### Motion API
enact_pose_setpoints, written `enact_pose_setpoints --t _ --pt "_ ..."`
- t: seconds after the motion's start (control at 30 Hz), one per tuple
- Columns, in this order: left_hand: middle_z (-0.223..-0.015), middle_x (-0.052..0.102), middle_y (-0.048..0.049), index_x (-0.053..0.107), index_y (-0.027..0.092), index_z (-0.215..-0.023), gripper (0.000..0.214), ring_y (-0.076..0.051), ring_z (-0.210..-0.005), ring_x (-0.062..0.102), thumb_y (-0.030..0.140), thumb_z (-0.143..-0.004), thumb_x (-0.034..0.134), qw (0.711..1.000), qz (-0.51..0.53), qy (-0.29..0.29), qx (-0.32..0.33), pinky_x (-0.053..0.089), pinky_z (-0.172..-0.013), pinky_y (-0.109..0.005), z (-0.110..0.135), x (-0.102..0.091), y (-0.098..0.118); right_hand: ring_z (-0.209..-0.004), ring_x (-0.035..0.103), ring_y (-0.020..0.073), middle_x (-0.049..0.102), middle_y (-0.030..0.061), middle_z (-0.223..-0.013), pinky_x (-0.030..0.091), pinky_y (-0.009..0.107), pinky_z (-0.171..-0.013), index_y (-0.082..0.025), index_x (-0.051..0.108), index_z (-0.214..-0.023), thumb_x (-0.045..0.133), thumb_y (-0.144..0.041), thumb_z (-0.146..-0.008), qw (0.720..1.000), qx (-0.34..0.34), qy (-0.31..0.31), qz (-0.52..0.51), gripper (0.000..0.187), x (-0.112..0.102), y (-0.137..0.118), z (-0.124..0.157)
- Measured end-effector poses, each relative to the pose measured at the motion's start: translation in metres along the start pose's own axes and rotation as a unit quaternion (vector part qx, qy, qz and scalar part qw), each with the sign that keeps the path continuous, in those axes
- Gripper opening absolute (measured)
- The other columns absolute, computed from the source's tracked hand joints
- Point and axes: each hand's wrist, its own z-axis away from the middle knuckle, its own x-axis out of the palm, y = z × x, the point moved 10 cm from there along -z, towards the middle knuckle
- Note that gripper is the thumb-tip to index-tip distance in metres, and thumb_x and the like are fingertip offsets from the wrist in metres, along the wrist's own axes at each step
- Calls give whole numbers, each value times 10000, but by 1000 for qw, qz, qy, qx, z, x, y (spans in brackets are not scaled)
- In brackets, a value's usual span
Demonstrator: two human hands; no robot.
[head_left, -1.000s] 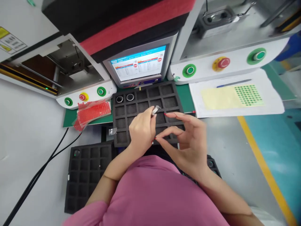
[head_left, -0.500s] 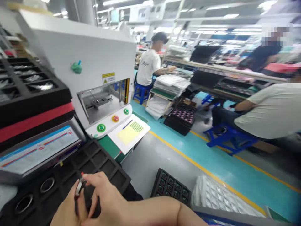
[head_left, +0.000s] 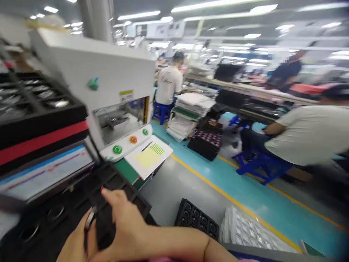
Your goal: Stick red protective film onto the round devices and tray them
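In the head view, my left hand (head_left: 75,238) is closed around a shiny metal ring-shaped part (head_left: 91,217), seen nearly edge-on. My right hand (head_left: 127,218) is just to its right, index finger stretched out and apart from the part. At that fingertip shows a small red spot (head_left: 102,189); whether it is a bit of material or a nail I cannot tell. Beneath both hands lies a black compartment tray (head_left: 114,178). Two metal rings, one nearer (head_left: 29,233) and one farther (head_left: 56,212), sit in its pockets at left.
A white machine (head_left: 103,69) with green and red buttons stands ahead. To the left, a screen (head_left: 49,171) sits below a stacked black tray (head_left: 40,116). A paper sheet (head_left: 148,156) lies beside the machine. Lower right are another tray (head_left: 196,218) and clear plastic trays (head_left: 251,233). Co-workers sit beyond.
My right index finger has lifted off the metal part and moved up and away, with the red spot at its tip. My left hand keeps hold of the part. The view has tilted slightly.
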Motion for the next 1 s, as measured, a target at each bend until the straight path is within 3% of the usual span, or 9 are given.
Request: enact_pose_setpoints --t 0.07,0.17,0.27,0.37,0.43,0.53,0.7,0.83,1.0 --pt "-1008 760 -90 498 289 -1474 500 -266 -765 720 211 -981 488 997 -76 20 -12 528 -661 -392 4 -21 17 -527 560 129 637 27 -1100 554 300 -474 -342 354 -1444 871 -543 -562 992 -33 113 -54 1042 -30 -15 16" --pt "-970 781 -80 702 175 -1150 249 -216 -801 748 243 -971 543 981 -98 64 -152 558 -758 -302 17 -57 -15 -606 596 97 593 36 -1153 573 293 -645 -318 371 -1344 625 -275 -887 985 40 105 -128 525 -26 8 29" --pt "-940 783 -68 716 152 -1046 241 -196 -814 754 320 -929 588 918 -39 98 -382 563 -792 -264 72 -98 -84 -650 621 104 564 70 -1176 567 344 -760 -266 368 -1300 604 -265 -875 980 88 7 -176 486 25 37 27" --pt "-937 772 -78 700 136 -1020 298 -201 -849 757 374 -841 681 813 92 202 -537 575 -820 -268 144 -134 -118 -700 664 149 588 84 -1141 556 424 -856 -234 431 -1230 633 -280 -803 969 97 -116 -194 474 94 42 31" --pt "-891 765 -85 693 123 -991 367 -208 -792 757 423 -783 730 769 127 247 -576 591 -761 -281 179 -150 -121 -740 685 179 599 93 -1123 550 460 -889 -219 446 -1210 624 -288 -777 959 89 -180 -202 473 135 32 39" --pt "-853 761 -98 692 110 -975 438 -208 -712 747 470 -738 763 741 145 259 -603 599 -699 -300 209 -157 -120 -811 704 215 594 127 -1167 569 456 -868 -199 448 -1229 626 -303 -759 942 73 -248 -213 513 186 7 53" --pt "-876 763 -106 698 104 -945 453 -193 -704 739 482 -710 782 704 209 254 -629 602 -698 -295 228 -147 -121 -776 678 221 537 187 -1288 583 455 -802 -184 474 -1249 645 -277 -759 930 62 -299 -205 527 238 -26 75" --pt "-873 761 -99 690 107 -947 445 -161 -671 715 482 -722 775 690 260 234 -634 590 -675 -269 224 -136 -121 -674 638 140 528 146 -1242 584 411 -807 -207 443 -1239 559 -230 -799 926 71 -295 -225 456 235 -32 73" --pt "-774 740 -77 691 112 -887 414 -129 -572 655 480 -715 769 679 335 160 -634 532 -542 -219 206 -112 -114 -674 644 124 535 58 -1193 576 328 -660 -324 331 -1327 678 -287 -781 897 71 -302 -314 649 170 -45 40"
